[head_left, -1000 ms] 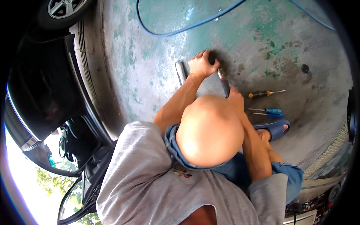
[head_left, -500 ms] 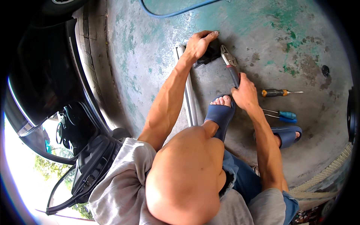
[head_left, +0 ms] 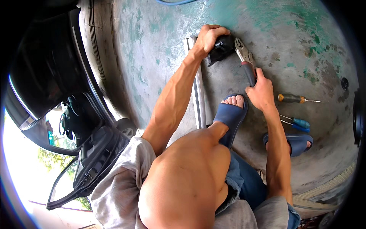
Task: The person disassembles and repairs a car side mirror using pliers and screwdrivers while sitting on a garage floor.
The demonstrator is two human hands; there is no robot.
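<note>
At the frame's upper centre, the left hand (head_left: 210, 39) is clutching a black part (head_left: 222, 47), while the right hand (head_left: 261, 91) is holding pliers (head_left: 247, 65) by the handles beside it. A weak bite could be sending the pliers slipping into the left hand. More of the part is showing than earlier.

Left sandal (head_left: 231, 114) now uncovered, black part (head_left: 222, 49) more exposed, blue hose (head_left: 177, 2) barely in view
</note>
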